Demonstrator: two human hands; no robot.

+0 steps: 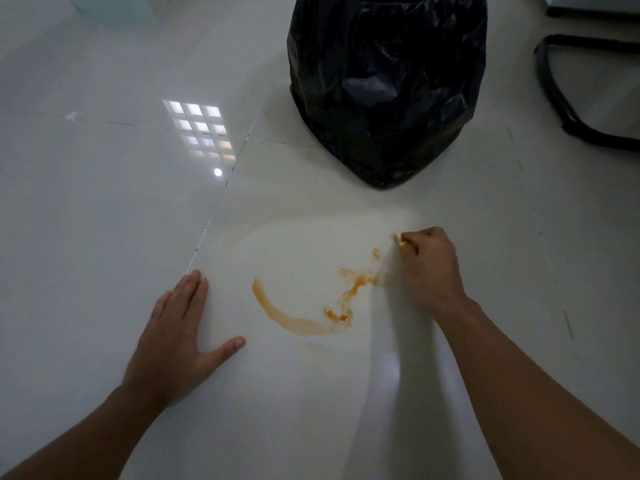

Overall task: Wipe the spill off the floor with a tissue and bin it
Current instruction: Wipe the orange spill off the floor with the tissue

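Observation:
An orange spill (301,315) lies smeared in a curved streak on the white tiled floor, with blotches trailing up to the right. My right hand (431,263) grips a crumpled tissue (401,240), stained orange, and presses it to the floor at the spill's upper right end; most of the tissue is hidden inside the fist. My left hand (176,336) rests flat on the floor to the left of the spill, fingers straight and thumb spread. A bin lined with a black bag (384,88) stands beyond the spill.
The black metal base of a chair (568,109) sits on the floor at the upper right. Glossy tiles reflect a window at the upper left. A faint dried smear outlines the floor above the spill.

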